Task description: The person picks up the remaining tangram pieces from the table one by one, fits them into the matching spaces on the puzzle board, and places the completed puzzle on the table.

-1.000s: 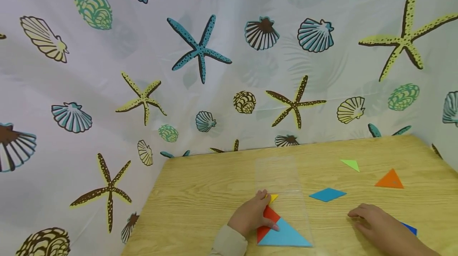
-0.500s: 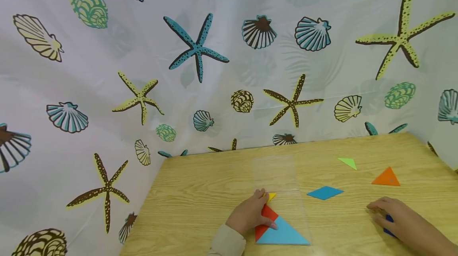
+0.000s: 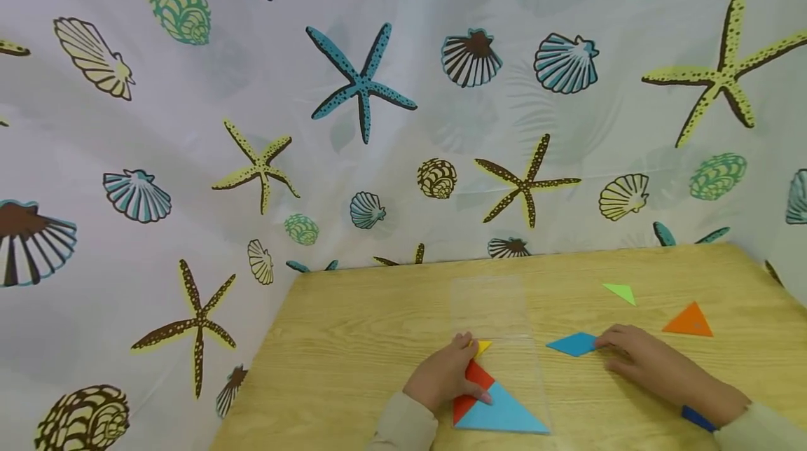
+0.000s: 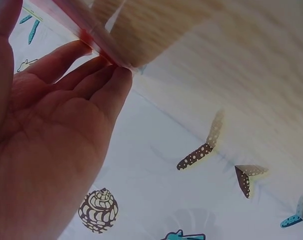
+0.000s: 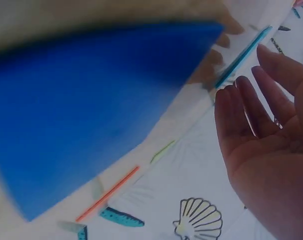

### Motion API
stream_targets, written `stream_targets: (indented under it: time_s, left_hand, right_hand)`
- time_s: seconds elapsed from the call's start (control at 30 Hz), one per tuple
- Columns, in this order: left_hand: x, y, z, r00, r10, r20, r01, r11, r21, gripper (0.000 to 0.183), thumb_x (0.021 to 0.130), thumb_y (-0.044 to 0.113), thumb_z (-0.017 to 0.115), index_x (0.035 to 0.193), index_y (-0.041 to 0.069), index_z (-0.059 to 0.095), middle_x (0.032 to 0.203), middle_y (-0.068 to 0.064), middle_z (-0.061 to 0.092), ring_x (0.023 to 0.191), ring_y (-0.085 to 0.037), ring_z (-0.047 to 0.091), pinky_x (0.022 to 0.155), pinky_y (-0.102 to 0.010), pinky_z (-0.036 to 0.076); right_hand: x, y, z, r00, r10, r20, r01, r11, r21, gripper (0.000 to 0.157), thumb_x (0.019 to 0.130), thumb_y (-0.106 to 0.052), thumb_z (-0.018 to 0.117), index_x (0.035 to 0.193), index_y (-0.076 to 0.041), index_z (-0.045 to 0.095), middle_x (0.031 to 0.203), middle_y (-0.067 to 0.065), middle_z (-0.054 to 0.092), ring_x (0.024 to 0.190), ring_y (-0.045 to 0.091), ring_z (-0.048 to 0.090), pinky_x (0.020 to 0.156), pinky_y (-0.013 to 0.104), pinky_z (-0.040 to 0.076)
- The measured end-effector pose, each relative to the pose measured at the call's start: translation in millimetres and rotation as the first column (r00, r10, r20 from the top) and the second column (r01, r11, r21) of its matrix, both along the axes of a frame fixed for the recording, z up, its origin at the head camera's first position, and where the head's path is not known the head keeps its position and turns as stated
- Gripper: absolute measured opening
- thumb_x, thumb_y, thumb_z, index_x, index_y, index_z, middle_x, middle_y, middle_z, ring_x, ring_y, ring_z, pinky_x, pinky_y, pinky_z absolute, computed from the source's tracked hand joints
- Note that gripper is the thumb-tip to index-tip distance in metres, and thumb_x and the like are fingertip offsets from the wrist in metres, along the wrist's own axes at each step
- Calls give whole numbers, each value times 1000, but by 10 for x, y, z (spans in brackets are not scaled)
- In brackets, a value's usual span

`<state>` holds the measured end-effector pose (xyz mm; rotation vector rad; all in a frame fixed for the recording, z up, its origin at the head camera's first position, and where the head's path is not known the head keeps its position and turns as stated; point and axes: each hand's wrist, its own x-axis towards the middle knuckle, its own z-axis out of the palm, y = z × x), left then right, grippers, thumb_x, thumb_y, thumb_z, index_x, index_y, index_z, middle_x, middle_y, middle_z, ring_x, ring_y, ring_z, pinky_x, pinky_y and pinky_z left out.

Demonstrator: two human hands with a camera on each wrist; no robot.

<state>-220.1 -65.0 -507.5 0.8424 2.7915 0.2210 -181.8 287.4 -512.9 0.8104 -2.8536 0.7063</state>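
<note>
My left hand (image 3: 441, 375) rests over the red piece (image 3: 463, 405), its thumb on the light-blue triangle (image 3: 504, 412). Beneath its fingertips a small yellow piece (image 3: 483, 347) shows in part. In the left wrist view the fingers (image 4: 111, 90) meet the edge of the red piece. My right hand (image 3: 652, 361) is palm down, its fingertips at the right tip of a blue rhombus-like piece (image 3: 574, 344). The right wrist view has these fingers fairly straight beside that piece (image 5: 244, 57). Under the right wrist lies a dark-blue piece (image 3: 698, 417), large and near in the wrist view.
A light-green triangle (image 3: 623, 293) and an orange triangle (image 3: 690, 320) lie farther back at the right. A thin transparent sheet or tray (image 3: 494, 307) extends behind and beside the left-hand pieces on the wooden table (image 3: 366, 318). A shell-patterned curtain (image 3: 410, 108) stands behind the table.
My right hand first drew right over the dark-blue piece, then moved left and forward to the blue rhombus-like piece. The left hand stays in place. The view has shifted slightly.
</note>
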Motion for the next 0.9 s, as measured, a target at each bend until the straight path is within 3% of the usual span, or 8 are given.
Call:
stream_targets:
  time_s: [0.33, 0.6, 0.9]
  left_hand:
    - [0, 13, 19, 1000, -2, -5, 2, 1000, -7, 94, 65, 61, 65, 142, 15, 41, 148, 1, 30, 136, -17, 27, 100, -25, 37]
    - [3, 3, 25, 1000, -10, -5, 10, 1000, -1, 94, 65, 61, 65, 142, 14, 40, 149, -1, 29, 136, -18, 27, 100, -25, 37]
    - [2, -2, 36, 1000, 1, -1, -1, 1000, -1, 94, 65, 61, 65, 142, 14, 40, 149, -1, 29, 136, -18, 27, 100, -25, 36]
  right_hand:
    - [-189, -264, 84, 997, 77, -6, -77, 997, 31, 23, 88, -10, 63, 110, -15, 63, 108, -5, 56, 98, 18, 53, 80, 35, 48]
    - [-364, -336, 74, 990, 116, 84, -121, 991, 56, 22, 82, -9, 70, 101, -15, 61, 96, -6, 53, 86, 14, 51, 72, 32, 46]
    - [-374, -396, 121, 959, 115, 260, -109, 993, -41, 27, 77, -14, 75, 94, -10, 55, 85, -2, 48, 74, 12, 43, 63, 28, 40]
